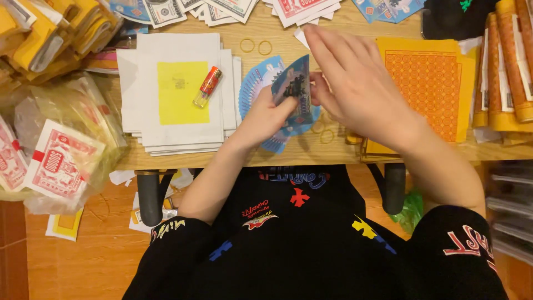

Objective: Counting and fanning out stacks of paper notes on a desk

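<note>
Grip of the left hand (266, 116) clenched on a small sheaf of blue printed cards (293, 86), held upright above a fanned spread of like cards (256, 83) on the wooden tabletop (311, 150). Right hand (355, 83) released, fingers extended, its fingertips touching the sheaf's right edge. Rubber bands (255, 45) lie near; a stack of white paper sheets (183, 122) carrying a small orange-capped bottle (207, 86) lies to the left.

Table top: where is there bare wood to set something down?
Bare wood shows on the table around the two rubber bands, between the white paper stack and the left hand. Both sides are crowded with paper stacks.
</note>
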